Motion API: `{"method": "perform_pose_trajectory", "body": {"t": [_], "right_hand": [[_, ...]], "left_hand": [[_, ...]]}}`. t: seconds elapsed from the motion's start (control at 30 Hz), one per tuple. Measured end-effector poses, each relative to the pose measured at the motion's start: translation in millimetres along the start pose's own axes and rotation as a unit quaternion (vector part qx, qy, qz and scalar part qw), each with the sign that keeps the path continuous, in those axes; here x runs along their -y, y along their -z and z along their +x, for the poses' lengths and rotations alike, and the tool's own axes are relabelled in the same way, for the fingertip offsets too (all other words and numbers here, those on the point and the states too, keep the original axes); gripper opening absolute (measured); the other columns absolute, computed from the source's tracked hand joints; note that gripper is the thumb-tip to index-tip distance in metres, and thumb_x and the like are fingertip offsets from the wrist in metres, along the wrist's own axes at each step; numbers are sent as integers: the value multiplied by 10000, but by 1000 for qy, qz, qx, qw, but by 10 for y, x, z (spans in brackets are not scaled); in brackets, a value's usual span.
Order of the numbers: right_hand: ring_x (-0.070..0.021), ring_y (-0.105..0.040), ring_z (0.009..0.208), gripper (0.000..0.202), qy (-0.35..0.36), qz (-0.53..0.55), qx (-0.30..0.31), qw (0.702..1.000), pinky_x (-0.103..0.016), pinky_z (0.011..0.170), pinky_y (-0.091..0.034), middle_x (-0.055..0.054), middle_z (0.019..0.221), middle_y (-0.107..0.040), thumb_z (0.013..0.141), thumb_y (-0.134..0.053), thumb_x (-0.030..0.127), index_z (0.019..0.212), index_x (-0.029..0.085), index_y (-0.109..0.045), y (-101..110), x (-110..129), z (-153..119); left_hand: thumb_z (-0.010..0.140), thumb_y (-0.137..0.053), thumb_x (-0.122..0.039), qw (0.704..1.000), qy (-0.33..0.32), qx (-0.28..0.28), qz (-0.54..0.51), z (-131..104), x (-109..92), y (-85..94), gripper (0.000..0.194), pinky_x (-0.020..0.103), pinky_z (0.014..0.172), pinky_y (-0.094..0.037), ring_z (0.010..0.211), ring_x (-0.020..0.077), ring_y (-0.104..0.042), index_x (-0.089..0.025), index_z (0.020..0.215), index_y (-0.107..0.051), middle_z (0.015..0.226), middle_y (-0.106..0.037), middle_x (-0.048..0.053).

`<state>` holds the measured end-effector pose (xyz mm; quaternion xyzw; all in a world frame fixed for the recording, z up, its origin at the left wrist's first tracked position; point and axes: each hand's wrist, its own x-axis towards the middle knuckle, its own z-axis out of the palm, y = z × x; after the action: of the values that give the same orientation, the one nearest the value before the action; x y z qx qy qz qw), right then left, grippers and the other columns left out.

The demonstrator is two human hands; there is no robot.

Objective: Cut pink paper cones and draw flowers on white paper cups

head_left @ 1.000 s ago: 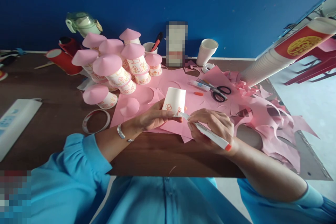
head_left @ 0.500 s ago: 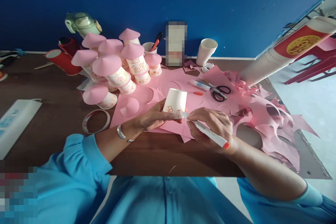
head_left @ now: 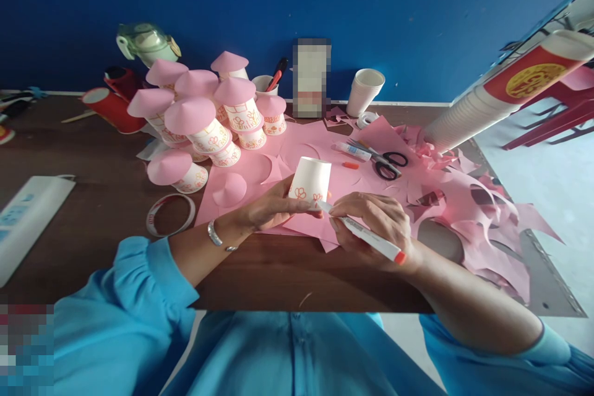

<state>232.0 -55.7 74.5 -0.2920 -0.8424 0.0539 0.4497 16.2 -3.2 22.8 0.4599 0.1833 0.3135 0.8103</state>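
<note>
At the near middle of the brown counter [head_left: 93, 198], the left hand [head_left: 271, 210] grips a white paper cup [head_left: 310, 180] held upside down, its base facing up and its rim hidden behind the fingers. The right hand [head_left: 375, 223] is closed around a white marker [head_left: 366, 235] with an orange end cap, the tip touching the cup's lower wall. Small orange flower outlines show on the cup just above the fingers; the drawing under the tip is too small to make out.

A blurred rectangle [head_left: 312, 77] stands against the blue wall at the far side, its label unreadable. At the far right a long stack of cups [head_left: 501, 96] lies tilted, its red outer cup bearing a gold round emblem whose characters cannot be read; its end is cut off by the frame. A white box [head_left: 25, 213] at the left edge is partly cut off, with print too faint to read.

Left of the held cup stands a pile of finished cups with pink cone roofs [head_left: 204, 114]. Pink paper sheets [head_left: 371, 136] and scraps cover the counter's right half, with black-handled scissors [head_left: 390, 164] and a glue tube [head_left: 352, 150] lying on them. A tape roll [head_left: 170, 215] lies near the left wrist.
</note>
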Motion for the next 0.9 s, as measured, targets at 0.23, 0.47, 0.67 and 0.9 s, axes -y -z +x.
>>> {"method": "perform_pose_trajectory", "body": {"t": [0.23, 0.47, 0.67, 0.9], "right_hand": [[-152, -736, 631, 149, 3, 2, -3, 1000, -262, 580, -584, -7, 750, -743, 929, -627, 64, 983, 200, -601, -2, -5, -10], [-148, -727, 616, 155, 6, -2, -1, 1000, -258, 572, -591, 0, 745, -738, 924, -618, 70, 990, 211, -609, 11, -2, 9], [-179, -763, 712, 229, 7, -1, -60, 998, -288, 620, -644, -41, 841, -750, 928, -657, 84, 1115, 214, -628, 32, -21, -22], [-244, -792, 925, 309, -44, 14, -80, 996, -374, 747, -668, -87, 1021, -771, 987, -652, 159, 1284, 230, -601, 12, -73, -88]], "left_hand": [[859, -817, -216, 1000, 4, 0, -22, 15, -1, -1, 284, 338, 915, -621, 1006, 211, -732, -212, 1138, -760, 1077, -761, 78], [891, -778, -232, 1000, -3, 7, -2, 8, -5, 6, 215, 344, 908, -608, 1018, 224, -731, -197, 1103, -763, 1077, -770, 93], [864, -779, -197, 998, -27, -19, -49, 7, 105, 106, 279, 350, 903, -608, 1050, 228, -727, -241, 1137, -746, 1076, -760, 58], [894, -709, -200, 995, -17, -29, -93, 54, 36, 48, 339, 391, 941, -603, 1044, 237, -753, -211, 1232, -684, 1190, -772, 99]]}}
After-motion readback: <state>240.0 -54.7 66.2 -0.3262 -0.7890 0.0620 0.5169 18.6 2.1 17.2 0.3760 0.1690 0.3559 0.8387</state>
